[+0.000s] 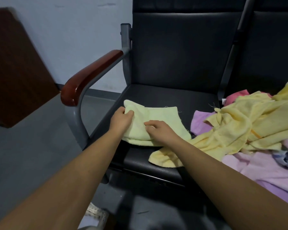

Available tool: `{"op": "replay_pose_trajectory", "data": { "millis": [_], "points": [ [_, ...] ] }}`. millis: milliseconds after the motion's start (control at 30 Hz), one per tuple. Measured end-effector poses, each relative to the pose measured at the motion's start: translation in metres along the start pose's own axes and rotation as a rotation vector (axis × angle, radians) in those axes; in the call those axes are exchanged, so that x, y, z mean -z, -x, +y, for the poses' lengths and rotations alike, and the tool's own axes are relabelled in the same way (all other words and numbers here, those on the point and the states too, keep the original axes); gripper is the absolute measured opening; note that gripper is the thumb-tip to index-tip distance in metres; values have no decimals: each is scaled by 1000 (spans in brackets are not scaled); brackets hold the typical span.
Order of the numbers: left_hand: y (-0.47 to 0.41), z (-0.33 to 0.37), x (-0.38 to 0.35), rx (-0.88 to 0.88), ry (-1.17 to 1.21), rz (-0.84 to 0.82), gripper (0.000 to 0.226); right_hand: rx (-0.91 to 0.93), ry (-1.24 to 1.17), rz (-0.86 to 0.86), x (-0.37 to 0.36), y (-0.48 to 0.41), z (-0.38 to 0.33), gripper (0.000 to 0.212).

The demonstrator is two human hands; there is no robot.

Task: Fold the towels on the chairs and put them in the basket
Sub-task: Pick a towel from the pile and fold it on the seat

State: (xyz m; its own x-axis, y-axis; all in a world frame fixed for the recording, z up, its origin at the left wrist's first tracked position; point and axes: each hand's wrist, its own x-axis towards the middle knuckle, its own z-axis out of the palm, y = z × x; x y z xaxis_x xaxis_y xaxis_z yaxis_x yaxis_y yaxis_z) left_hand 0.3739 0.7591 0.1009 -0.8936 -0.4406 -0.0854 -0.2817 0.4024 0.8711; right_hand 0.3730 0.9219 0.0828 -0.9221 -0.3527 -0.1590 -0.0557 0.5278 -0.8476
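Forward, both arms outstretched: gripping the turned-up left corner of the pale green towel [163, 118] in the curled fingers of the left hand [121, 118], pinching its middle with the right hand [161, 131]. Soft fuzzy terry, roughly square, flat on smooth black chair seat [156, 95].

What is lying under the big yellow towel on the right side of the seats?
A lilac towel sticks out from under the yellow towel at its left edge, and a pink towel shows behind it. How far they reach beneath is covered.
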Motion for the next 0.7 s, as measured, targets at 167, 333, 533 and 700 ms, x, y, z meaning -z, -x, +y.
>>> {"op": "replay_pose_trajectory", "data": {
  "millis": [167, 333, 533, 700],
  "points": [
    [0, 25, 4, -178, -172, 11, 11, -185, -515, 88, 13, -10, -2, 30],
    [24, 61, -22, -89, 192, -314, 20, -307, -786, 261, 56, -15, 7, 53],
    [17, 23, -38, 21, 31, -210, 15, -379, -511, 244, 64, -12, 23, 32],
    [12, 17, -43, 182, 60, -242, 27, -328, -518, 288, 55, -14, 28, 9]
  ]
}}
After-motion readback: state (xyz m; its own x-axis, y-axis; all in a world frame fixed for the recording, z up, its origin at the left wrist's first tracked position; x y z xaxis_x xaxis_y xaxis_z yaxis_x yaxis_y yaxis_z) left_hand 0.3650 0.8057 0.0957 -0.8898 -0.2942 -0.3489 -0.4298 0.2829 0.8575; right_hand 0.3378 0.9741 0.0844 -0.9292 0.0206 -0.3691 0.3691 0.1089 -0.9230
